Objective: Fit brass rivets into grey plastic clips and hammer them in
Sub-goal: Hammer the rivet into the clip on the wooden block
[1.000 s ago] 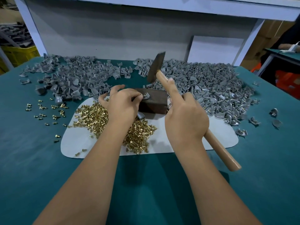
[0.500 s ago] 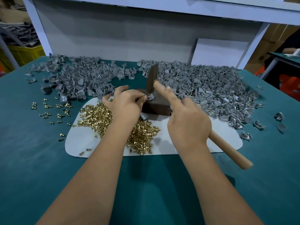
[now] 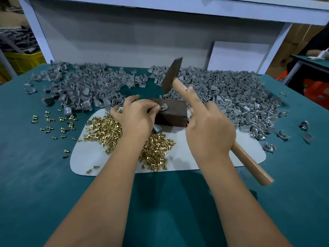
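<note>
A dark wooden block lies on a white mat. On its top near edge sits a grey clip with a brass rivet in it, pinched in place by my left hand. My right hand grips the wooden handle of a hammer, index finger stretched along the shaft. The hammer's dark head is raised above and behind the block. A heap of brass rivets lies on the mat under my left wrist.
Large piles of grey clips cover the back of the teal table, left and right. Loose rivets are scattered at the left, stray clips at the right. A white shelf frame stands behind. Another person sits far right.
The hammer head came down onto the clip half a second ago and is now lifted again. My left hand has kept hold of the clip on the block.
</note>
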